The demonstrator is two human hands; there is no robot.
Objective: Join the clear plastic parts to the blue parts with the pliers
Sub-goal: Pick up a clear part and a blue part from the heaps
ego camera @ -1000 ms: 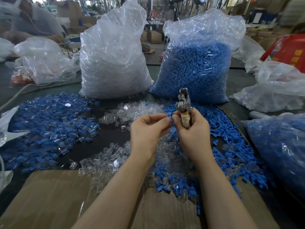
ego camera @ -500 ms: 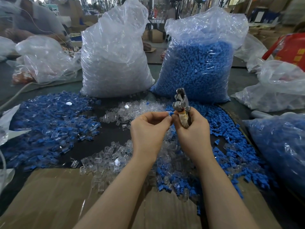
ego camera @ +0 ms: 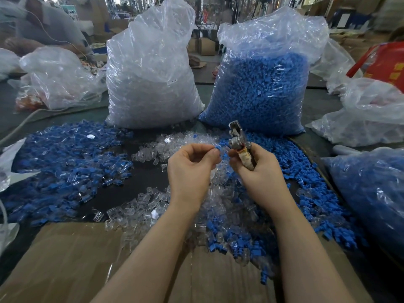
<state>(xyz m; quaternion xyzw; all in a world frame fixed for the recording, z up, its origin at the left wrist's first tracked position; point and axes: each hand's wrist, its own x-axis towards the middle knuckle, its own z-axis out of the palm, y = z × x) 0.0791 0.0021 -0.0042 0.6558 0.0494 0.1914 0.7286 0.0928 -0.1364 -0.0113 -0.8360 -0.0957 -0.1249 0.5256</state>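
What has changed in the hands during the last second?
The left hand and right hand have drawn slightly apart; earlier their fingertips met. The left still pinches a blue part, and the right still grips the pliers upright. The bags and piles have not moved.

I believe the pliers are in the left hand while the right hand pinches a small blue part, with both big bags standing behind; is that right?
Not quite: the hands are swapped. The head view shows the right hand gripping the pliers, while the left hand pinches the small blue part. The two big bags, clear and blue, do stand behind.
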